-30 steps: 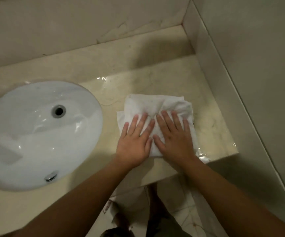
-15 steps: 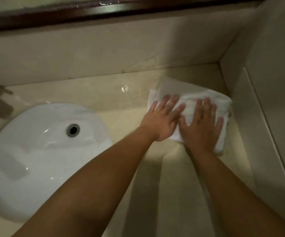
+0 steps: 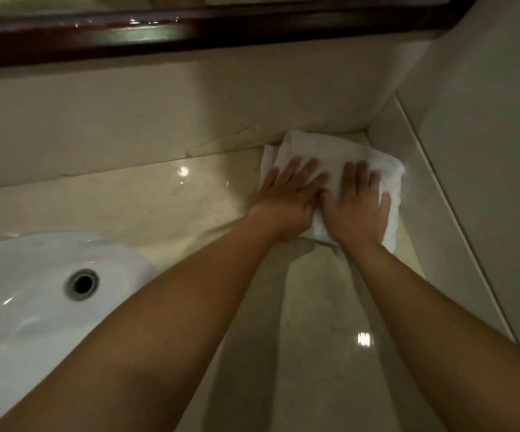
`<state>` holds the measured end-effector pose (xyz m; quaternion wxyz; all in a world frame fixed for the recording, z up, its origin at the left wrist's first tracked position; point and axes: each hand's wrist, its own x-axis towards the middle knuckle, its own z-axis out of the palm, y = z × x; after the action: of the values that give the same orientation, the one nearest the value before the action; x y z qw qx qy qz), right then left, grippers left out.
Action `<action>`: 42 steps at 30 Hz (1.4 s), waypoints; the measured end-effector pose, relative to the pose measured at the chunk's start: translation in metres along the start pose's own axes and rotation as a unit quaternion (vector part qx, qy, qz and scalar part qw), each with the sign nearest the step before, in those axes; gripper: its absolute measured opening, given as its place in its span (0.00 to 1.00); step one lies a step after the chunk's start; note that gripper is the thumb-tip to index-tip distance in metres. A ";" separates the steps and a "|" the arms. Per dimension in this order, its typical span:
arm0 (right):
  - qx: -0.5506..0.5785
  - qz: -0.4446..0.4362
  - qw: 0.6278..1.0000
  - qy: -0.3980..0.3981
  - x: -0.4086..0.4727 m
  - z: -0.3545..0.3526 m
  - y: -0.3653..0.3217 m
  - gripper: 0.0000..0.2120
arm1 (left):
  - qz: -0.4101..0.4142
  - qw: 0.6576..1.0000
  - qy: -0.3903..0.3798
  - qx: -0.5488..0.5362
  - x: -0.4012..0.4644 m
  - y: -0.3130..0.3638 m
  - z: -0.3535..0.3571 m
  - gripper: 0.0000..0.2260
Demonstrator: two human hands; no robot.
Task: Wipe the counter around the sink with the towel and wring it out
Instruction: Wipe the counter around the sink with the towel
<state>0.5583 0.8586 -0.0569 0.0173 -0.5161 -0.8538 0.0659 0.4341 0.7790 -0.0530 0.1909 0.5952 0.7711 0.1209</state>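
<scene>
A white folded towel (image 3: 330,151) lies on the beige marble counter (image 3: 165,207), pushed into the back right corner. My left hand (image 3: 286,201) and my right hand (image 3: 355,210) press flat on it side by side, fingers spread and pointing toward the back wall. The hands cover the towel's near half. The white oval sink (image 3: 34,307) sits at the lower left, partly hidden by my left forearm.
A round metal hole (image 3: 82,284) shows in the sink bowl. A marble backsplash (image 3: 158,120) runs behind the counter under a dark wooden mirror frame (image 3: 190,32). A side wall (image 3: 486,151) closes the counter on the right. The counter surface shines with light spots.
Both hands have pushed the towel away from the counter's front edge to the back right corner, and my view has tilted up toward the mirror frame.
</scene>
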 end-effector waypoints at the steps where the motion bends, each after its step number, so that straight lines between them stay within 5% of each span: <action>1: 0.000 -0.004 1.000 -0.012 0.004 0.000 -0.002 0.34 | 0.003 1.000 0.019 0.007 0.001 -0.004 0.002 0.22; 9: 0.000 -0.052 0.998 -0.020 0.000 0.003 -0.033 0.37 | -0.036 0.994 0.106 -0.002 -0.024 -0.030 0.011 0.21; 19: 0.010 -0.163 0.984 -0.066 -0.070 0.023 -0.186 0.37 | -0.129 0.973 0.190 0.002 -0.154 -0.139 -0.019 0.22; 36: -0.018 -0.247 0.961 -0.125 -0.140 0.046 -0.367 0.35 | -0.188 0.951 0.246 0.011 -0.278 -0.282 -0.057 0.19; 42: -0.028 -0.301 0.944 -0.133 -0.160 0.050 -0.415 0.39 | -0.257 0.942 0.213 0.021 -0.319 -0.312 -0.078 0.21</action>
<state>0.2633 0.5219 -0.0458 -0.0920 -0.2223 -0.9653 0.1019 0.1974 0.3927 -0.0641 0.0344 0.3408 0.9230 0.1753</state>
